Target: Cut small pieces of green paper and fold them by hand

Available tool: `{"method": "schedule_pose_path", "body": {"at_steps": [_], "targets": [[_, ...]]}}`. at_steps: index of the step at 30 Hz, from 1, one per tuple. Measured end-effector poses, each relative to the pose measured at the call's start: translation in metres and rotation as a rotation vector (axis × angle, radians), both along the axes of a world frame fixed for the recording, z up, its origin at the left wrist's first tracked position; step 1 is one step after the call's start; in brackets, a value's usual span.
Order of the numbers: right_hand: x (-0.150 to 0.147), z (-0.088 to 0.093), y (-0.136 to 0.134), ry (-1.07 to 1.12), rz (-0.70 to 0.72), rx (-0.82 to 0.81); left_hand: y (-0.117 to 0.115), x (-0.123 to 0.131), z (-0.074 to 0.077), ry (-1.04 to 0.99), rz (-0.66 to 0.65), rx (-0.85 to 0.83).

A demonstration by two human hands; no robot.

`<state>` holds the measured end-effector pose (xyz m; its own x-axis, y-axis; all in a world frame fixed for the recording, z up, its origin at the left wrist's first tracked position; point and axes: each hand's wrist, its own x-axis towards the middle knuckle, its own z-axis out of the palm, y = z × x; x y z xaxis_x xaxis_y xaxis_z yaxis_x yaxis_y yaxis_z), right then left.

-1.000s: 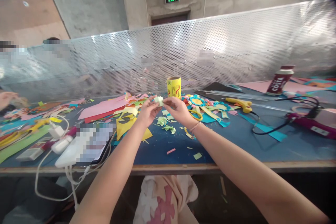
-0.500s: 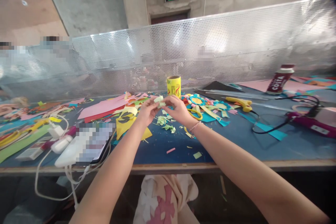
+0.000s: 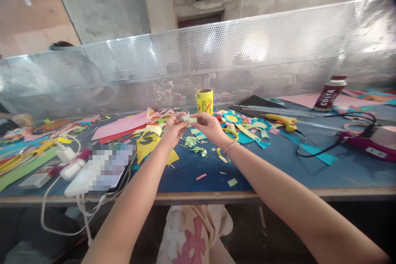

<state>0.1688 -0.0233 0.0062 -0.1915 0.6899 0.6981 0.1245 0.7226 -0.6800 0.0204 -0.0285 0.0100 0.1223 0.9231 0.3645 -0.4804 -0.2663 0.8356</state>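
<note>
A small pale green piece of paper (image 3: pixel 189 120) is pinched between my two hands above the table. My left hand (image 3: pixel 173 129) grips its left side with thumb and fingers. On its right side, my right hand (image 3: pixel 210 127) holds it the same way. Beneath them lie several folded light green paper bits (image 3: pixel 198 150). A cut yellow sheet (image 3: pixel 147 145) rests beside my left wrist. Yellow scissor handles (image 3: pixel 231 134) show partly behind my right hand. Just behind both hands stands a yellow roll of tape (image 3: pixel 204 100).
Blue and yellow paper flowers (image 3: pixel 232 118) lie right of my hands. A yellow glue gun (image 3: pixel 282 121) with a black cord and a dark red bottle (image 3: pixel 330 93) are farther right. A phone (image 3: pixel 116 169), white cables and pink paper (image 3: pixel 123 126) occupy the left. A perforated metal screen (image 3: pixel 148 74) borders the back.
The green paper between my fingers has turned flatter and sits slightly lower and to the right. My hands have barely shifted. Behind the screen at left, a person has moved.
</note>
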Motion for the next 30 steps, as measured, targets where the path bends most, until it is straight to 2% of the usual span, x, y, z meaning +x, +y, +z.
{"method": "schedule_pose_path", "body": {"at_steps": [5, 8, 13, 18, 24, 30], "targets": [[0.003, 0.0, 0.003, -0.051, -0.116, 0.042, -0.002, 0.0, 0.002, 0.066, 0.043, 0.028], [0.005, 0.002, 0.002, -0.091, -0.164, 0.091, 0.0, 0.0, 0.0, 0.156, 0.108, 0.111], [0.006, 0.003, 0.001, -0.118, -0.215, 0.153, 0.008, -0.002, -0.007, 0.385, 0.315, 0.303], [0.006, 0.001, 0.003, -0.149, -0.239, 0.249, 0.007, -0.004, -0.006, 0.618, 0.535, 0.553], [0.007, 0.0, 0.002, -0.219, -0.216, 0.356, 0.002, -0.003, -0.006, 0.843, 0.597, 0.654], [0.006, 0.001, 0.001, -0.235, -0.237, 0.287, 0.001, -0.002, -0.007, 0.806, 0.608, 0.653]]}}
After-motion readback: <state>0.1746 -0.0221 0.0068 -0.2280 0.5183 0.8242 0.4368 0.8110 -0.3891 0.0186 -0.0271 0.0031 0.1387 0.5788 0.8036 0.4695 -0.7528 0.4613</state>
